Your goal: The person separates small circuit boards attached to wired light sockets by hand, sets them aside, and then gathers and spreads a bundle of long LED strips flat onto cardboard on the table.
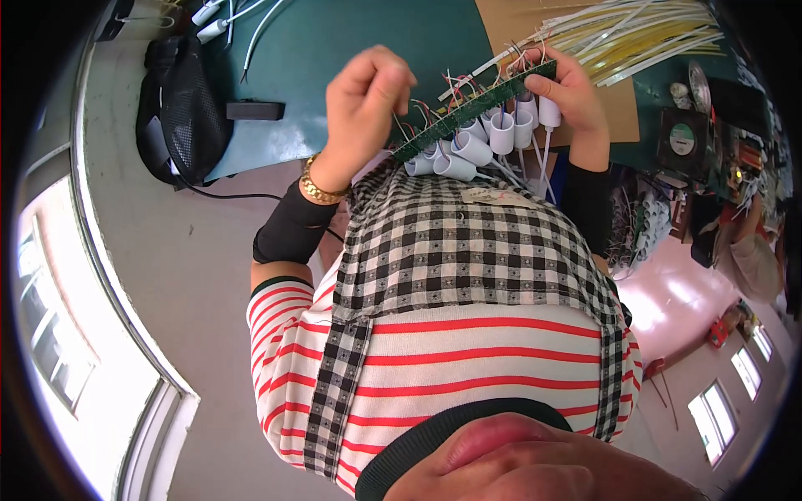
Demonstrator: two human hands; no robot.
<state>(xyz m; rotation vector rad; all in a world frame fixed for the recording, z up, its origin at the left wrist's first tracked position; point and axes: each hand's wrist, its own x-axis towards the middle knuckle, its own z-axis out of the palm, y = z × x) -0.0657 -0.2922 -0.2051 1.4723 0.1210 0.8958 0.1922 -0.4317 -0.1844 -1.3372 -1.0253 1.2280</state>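
Background: a pale floor (221, 317), with a large bright window (58, 334) on the left and smaller windows (713, 422) on the right.
Table: a dark green tabletop (334, 29) fills the far side; a cardboard sheet (501, 21) lies on its right half, with a loose bundle of white and yellow strips (631, 42) partly over it.
Circuit board: a long, narrow green board (464, 115) is between the two hands, slanted, its left end nearer the body and its right end farther off.
Wires: thin red, black and white wires (458, 82) stand up along its far side.
Tubes: a row of white tubes (472, 149) sits along its near side, with white cords (543, 167) trailing from some.
Right hand (576, 96): grips the board's right end, thumb on the near side.
Left hand (368, 108): fingers curled in, just beside the board's left end; I cannot tell whether they pinch a wire.
Clothing: a black-and-white checked apron (468, 250) over a red-striped shirt (468, 371); a gold band (311, 185) on the left wrist.
Far left: a black mesh-covered object (188, 117), a small black box (255, 110) and white connectors (211, 32) with leads.
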